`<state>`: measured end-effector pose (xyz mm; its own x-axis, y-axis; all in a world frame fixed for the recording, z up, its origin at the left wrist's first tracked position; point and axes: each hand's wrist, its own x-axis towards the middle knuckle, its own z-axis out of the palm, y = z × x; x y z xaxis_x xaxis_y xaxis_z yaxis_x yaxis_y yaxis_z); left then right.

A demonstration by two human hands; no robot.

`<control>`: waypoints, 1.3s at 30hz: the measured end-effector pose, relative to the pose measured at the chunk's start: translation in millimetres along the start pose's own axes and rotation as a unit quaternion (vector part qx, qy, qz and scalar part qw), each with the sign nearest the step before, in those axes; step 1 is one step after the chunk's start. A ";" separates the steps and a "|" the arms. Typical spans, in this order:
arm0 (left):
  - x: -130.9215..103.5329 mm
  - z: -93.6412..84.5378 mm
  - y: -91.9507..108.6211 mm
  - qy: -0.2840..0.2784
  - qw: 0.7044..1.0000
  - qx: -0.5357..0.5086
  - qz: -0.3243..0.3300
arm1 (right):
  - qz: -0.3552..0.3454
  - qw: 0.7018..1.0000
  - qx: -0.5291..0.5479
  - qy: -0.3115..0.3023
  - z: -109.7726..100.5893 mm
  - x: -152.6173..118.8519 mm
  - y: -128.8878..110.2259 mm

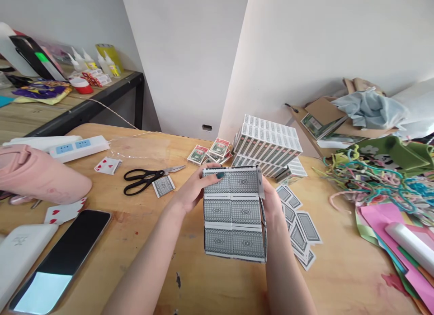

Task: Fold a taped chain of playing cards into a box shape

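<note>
A box-like structure built of playing cards (233,211) is held up over the table, its near face showing rows of grey patterned card backs. My left hand (193,186) grips its upper left edge, with the thumb on the front face and the fingers behind. On the other side, my right hand (271,199) holds the right edge; most of its fingers are hidden behind the structure. Loose playing cards (301,229) lie spread to the right of my right hand. Black-handled scissors (145,177) and a cut card piece (163,186) lie left of my left hand.
Stacked card boxes (267,143) stand behind, beside several loose card packs (217,150). A pink tumbler (47,174), a power strip (81,147) and a phone (61,260) are at left. Pipe cleaners (379,183) and coloured paper (393,233) lie at right. Glue bottles (110,65) stand on a side table.
</note>
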<state>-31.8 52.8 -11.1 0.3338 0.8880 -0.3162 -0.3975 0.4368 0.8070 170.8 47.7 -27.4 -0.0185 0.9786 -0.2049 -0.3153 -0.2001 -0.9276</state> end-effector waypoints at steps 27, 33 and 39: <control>-9.3 6.3 5.2 -0.010 0.993 0.115 0.008 | -0.182 0.956 -0.222 0.063 16.8 -31.3 -26.6; -18.8 17.2 11.9 0.005 0.999 0.052 0.011 | -0.181 0.943 -0.278 0.003 34.7 -51.4 -28.0; -29.8 25.2 18.3 0.021 0.999 0.030 0.007 | -0.134 0.971 -0.189 -0.051 48.5 -62.3 -33.7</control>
<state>-27.5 30.7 25.7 0.2925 0.8999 -0.3235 -0.3489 0.4154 0.8401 136.5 -4.2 31.7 -0.0846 0.9936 0.0742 0.0493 0.0785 -0.9957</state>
